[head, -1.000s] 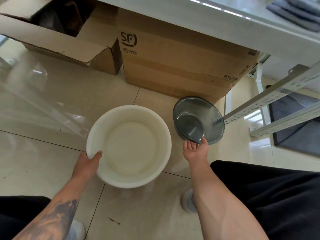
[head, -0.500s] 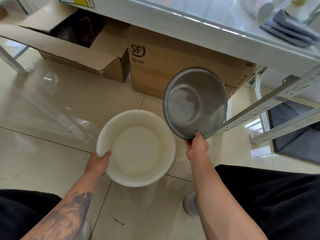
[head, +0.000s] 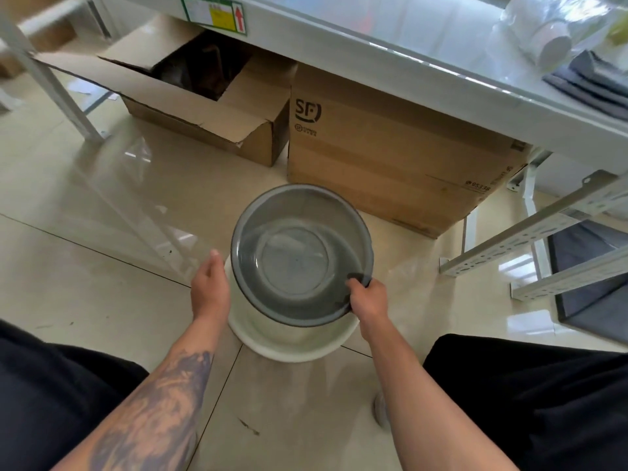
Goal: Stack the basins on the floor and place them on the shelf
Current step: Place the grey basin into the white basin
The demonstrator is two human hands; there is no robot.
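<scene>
Nearest us, our right hand [head: 368, 300] is closed on the near rim of the grey basin [head: 300, 254], thumb inside, holding it tilted over the white basin [head: 292, 345], which stands on the tiled floor [head: 102, 266]; whether the two basins touch we cannot tell. Our left hand [head: 209, 290] lies with fingers extended against the white basin's left side, gripping nothing that we can see. Beyond stand a sealed cardboard box [head: 390, 158] and an open cardboard box [head: 204, 96] under a white shelf [head: 424, 59].
</scene>
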